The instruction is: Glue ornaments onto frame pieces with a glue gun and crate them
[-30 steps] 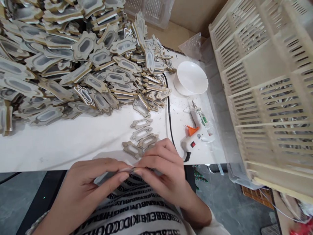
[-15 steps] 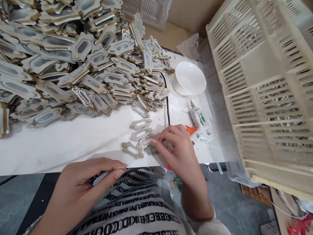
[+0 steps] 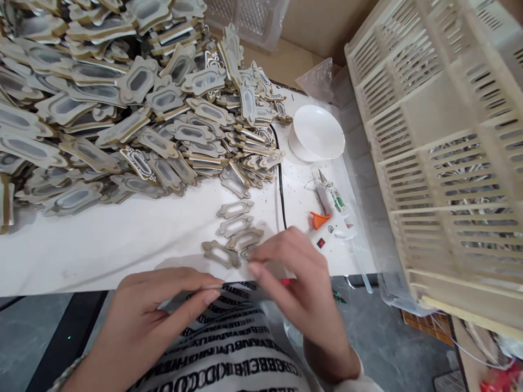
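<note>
My left hand (image 3: 155,313) is below the table's front edge, above my striped shirt, thumb and forefinger pinched on a thin pale piece that is mostly hidden. My right hand (image 3: 300,277) hovers at the table edge just to its right. Its fingers are curled and pressed together over something pale and blurred that I cannot name. Several small ornate cut-out frames (image 3: 235,225) lie flat on the white table (image 3: 122,239), right beside my right fingertips.
A big heap of similar frames (image 3: 122,98) covers the far left of the table. A white bowl (image 3: 316,133), a hot glue gun (image 3: 330,215) and a black cord (image 3: 281,190) lie at the right. A slatted cream plastic crate (image 3: 449,152) stands at the right edge.
My right hand left the left hand, reached to the small frames on the table, then drew back toward the left hand. The left hand kept its pinch and barely moved.
</note>
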The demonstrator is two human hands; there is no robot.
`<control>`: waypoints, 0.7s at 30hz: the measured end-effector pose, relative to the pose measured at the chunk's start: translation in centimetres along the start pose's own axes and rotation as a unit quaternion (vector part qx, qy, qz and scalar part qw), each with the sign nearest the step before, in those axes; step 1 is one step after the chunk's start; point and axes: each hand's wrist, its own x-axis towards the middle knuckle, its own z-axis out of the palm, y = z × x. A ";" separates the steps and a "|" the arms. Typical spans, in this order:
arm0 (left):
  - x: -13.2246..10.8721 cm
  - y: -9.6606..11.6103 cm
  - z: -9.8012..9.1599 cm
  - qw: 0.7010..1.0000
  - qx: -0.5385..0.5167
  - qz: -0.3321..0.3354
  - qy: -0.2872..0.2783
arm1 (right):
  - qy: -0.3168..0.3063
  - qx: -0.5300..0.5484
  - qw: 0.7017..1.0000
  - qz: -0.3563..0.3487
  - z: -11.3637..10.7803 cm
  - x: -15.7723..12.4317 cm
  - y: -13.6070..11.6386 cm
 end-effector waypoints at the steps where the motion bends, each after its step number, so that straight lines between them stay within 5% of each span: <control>1: 0.0 0.0 0.1 1.000 -0.009 0.002 -0.006 | -0.022 0.042 0.999 -0.018 0.2 -0.2 -0.3; 9: 0.4 -0.1 0.7 0.998 -0.037 -0.003 -0.046 | -0.043 0.154 0.987 -0.020 2.1 -0.3 0.0; 14: 0.5 -0.2 0.2 0.999 -0.028 -0.017 -0.016 | -0.027 0.150 0.988 -0.013 1.4 0.6 0.1; 21: -0.3 -0.3 -0.6 0.998 0.014 -0.058 0.035 | 0.087 0.111 0.984 0.112 1.6 2.5 1.5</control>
